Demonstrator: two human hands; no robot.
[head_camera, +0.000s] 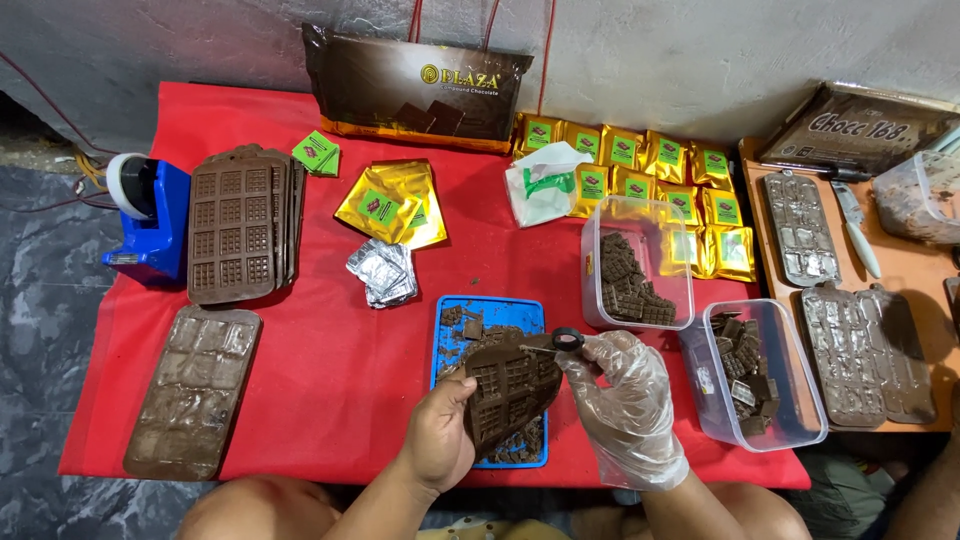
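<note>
— What are we doing now?

— Our left hand (437, 432) has a tight grip on a brown chocolate mould (510, 385). We hold it over the blue tray (445, 310) at the front of the red bench (330, 370). Our right hand (625, 400) wears a clear glove and pinches small scissors (560, 342) at the mould's top edge.

— Which step is that?

— It looks like we are trimming or scraping the mould. Crumbs lie in the tray. Next we may need a steady hold and small, careful moves.

— What packs do we see?

— A big dark bag with a gold edge (415, 90) leans on the wall at the back. Gold packets with green labels (650, 170) lie in rows to the right. Two more gold packets (392, 203) lie in the middle, with silver wrappers (383, 270) just below.
</note>
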